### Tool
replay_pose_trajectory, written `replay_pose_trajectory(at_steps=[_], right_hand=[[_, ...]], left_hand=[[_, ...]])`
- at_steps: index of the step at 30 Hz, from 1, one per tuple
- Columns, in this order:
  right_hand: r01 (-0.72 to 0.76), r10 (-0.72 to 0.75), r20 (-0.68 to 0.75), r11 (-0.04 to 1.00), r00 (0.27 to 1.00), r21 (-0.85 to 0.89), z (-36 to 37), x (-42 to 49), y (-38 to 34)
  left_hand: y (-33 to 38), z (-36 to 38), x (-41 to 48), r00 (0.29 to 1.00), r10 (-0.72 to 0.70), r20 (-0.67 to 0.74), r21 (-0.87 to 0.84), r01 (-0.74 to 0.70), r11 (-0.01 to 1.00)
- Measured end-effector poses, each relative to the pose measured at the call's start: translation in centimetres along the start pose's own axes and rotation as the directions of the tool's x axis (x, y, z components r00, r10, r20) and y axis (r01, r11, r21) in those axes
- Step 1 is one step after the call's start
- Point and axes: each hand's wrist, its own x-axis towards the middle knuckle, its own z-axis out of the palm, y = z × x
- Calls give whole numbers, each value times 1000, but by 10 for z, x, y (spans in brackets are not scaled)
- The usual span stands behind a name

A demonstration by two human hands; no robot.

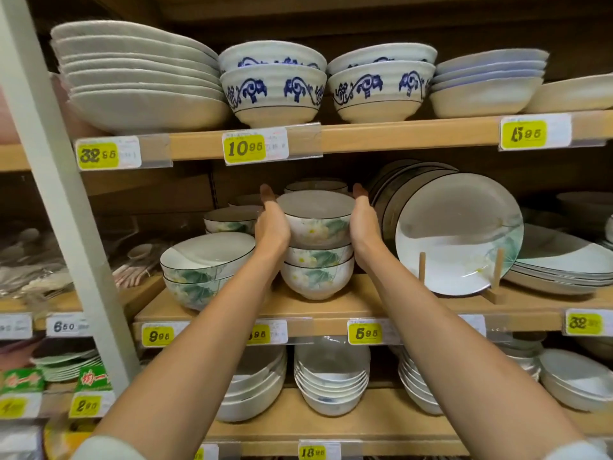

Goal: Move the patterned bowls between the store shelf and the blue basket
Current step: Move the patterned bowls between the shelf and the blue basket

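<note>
A: Head view, item one?
B: White ceramic bowl with green floral pattern [316, 224], frame centre, topping a stack of two matching bowls [316, 277] on the wooden middle shelf [331, 312].
A: Grip?
B: Left hand [272, 227] and right hand [363, 227] cupped round its sides, thumbs raised.

Warm, even indoor light from above and in front brightens the shelf [398, 136] fronts, while the recesses behind fall into brown shadow, deepest at 12 o'clock. A soft sheen lies on the upright plate [457, 234] at 3 o'clock. Wide-angle distortion tilts the white post [56, 180] at 9 o'clock; detail is slightly soft throughout, smeared toward 8 o'clock.
</note>
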Motion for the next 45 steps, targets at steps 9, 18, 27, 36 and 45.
replay_pose_trajectory(at_steps=[9, 18, 27, 36, 45], right_hand=[[-102, 101, -18, 991, 995, -81, 0, 8, 30], [-123, 124, 26, 992, 992, -36, -2, 15, 36], [-40, 44, 65, 997, 997, -59, -9, 9, 29], [421, -419, 37, 902, 907, -98, -32, -45, 10], [297, -360, 239, 918, 902, 262, -4, -132, 46]], left_hand=[[-33, 1, 14, 997, -74, -1, -62, 74, 995], [-41, 4, 22, 998, -59, -22, -51, 58, 997], [-28, -5, 6, 1000, -17, -5, -59, 16, 998], [-6, -43, -76, 886, 443, -139, -94, -457, 884], [-54, -146, -159, 889, 271, -368, -213, -365, 907]])
